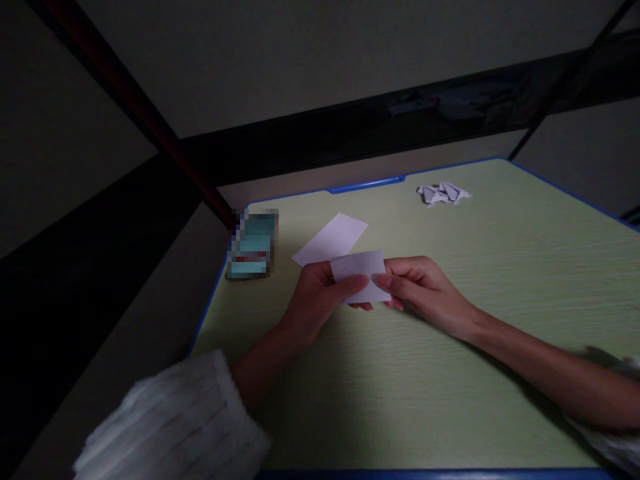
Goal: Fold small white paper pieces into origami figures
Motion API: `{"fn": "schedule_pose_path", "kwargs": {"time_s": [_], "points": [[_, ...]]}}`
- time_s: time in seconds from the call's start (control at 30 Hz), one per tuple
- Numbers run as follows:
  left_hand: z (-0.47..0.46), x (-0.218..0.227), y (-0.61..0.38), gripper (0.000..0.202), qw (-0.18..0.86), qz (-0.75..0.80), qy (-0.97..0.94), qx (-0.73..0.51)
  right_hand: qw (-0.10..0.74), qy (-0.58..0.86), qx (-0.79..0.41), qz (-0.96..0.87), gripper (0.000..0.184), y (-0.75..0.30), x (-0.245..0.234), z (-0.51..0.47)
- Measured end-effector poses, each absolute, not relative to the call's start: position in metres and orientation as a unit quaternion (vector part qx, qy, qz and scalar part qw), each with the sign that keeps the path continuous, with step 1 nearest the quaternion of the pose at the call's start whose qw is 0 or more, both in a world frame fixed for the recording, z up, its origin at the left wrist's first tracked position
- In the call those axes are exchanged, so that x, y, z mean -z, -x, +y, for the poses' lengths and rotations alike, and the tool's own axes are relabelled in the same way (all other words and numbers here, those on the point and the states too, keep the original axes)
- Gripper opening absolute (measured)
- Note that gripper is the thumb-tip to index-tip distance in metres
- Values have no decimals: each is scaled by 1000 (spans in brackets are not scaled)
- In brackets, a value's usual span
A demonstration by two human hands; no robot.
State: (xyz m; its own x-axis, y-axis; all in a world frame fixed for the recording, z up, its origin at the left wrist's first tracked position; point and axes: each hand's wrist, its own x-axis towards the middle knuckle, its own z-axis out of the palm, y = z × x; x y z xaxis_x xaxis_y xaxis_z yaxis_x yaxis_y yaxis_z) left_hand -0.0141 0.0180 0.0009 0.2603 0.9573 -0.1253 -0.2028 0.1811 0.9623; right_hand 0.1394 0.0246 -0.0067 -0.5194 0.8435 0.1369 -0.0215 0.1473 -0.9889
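Observation:
A small white piece of paper (367,262) is held up above the table between both hands. My left hand (320,293) grips its left side, with the thumb flat across the front and the fingers behind. On the right edge, my right hand (417,287) pinches the same paper between thumb and fingers. Both thumb tips come close together near the paper's middle. Faint crease lines show on its face. Just beyond my left hand, a larger white sheet (333,237) lies flat on the table, its near end partly hidden by that hand.
The pale wood-grain table (500,320) has a blue edge and a blue strip (367,185) at the back. Several folded white paper pieces (443,193) lie bunched at the far right. A pixelated phone-like object (254,245) lies at the left edge. A wall (325,60) rises behind.

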Motion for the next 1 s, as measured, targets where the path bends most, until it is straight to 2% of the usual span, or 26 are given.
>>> {"fn": "schedule_pose_path", "kwargs": {"time_s": [0.27,0.43,0.6,0.77,0.87,1.0], "points": [[13,-3,11,10,643,407,-458,-459,389,308,-528,-689,29,-136,-3,17],[18,2,14,11,619,435,-453,-472,393,373,-540,-644,30,-133,0,23],[18,2,13,14,611,433,-461,-476,381,370,-582,-616,31,-132,2,24],[17,0,13,14,645,432,-436,-455,366,364,-567,-641,35,-137,2,24],[19,-1,15,14,625,462,-433,-457,347,360,-549,-669,34,-138,1,25],[19,-3,15,15,604,480,-458,-442,412,404,-501,-645,28,-137,1,25]]}}
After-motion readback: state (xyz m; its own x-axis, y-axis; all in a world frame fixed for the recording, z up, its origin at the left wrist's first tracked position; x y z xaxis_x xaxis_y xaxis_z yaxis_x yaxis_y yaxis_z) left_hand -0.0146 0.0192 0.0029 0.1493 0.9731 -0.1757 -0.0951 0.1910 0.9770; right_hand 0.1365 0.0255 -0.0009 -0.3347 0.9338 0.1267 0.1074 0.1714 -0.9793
